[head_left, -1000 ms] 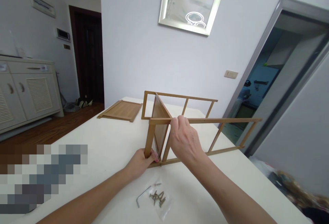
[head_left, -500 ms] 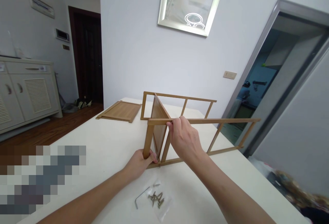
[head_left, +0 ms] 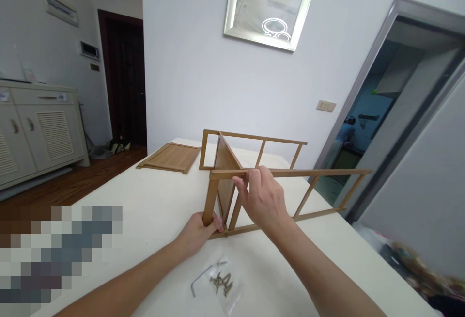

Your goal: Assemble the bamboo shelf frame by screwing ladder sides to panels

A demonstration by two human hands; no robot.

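A wooden rack (head_left: 319, 173) stands on the white table, its two ladder-like side frames joined by an upright slatted panel (head_left: 227, 162). My left hand (head_left: 198, 232) is closed round the lower end of the near frame's end bar. At the near frame's top rail, by the panel's corner, my right hand (head_left: 263, 196) has its fingers bent against the wood and its thumb pointing left. Whatever small thing lies between those fingertips is too hidden to name. Below the rack lie several screws (head_left: 222, 283) on a clear plastic bag (head_left: 236, 297), beside a hex key (head_left: 199, 278).
A second slatted wooden panel (head_left: 170, 156) lies flat on the table (head_left: 145, 249) at the back left. Behind the table rises a wall with a framed picture (head_left: 271, 7). An open doorway (head_left: 359, 123) is to the right, and a white cabinet (head_left: 39, 123) stands at the left.
My right thumb has moved away from the top rail, out to the left, and the fingers have shifted slightly. My left hand keeps its hold on the rack.
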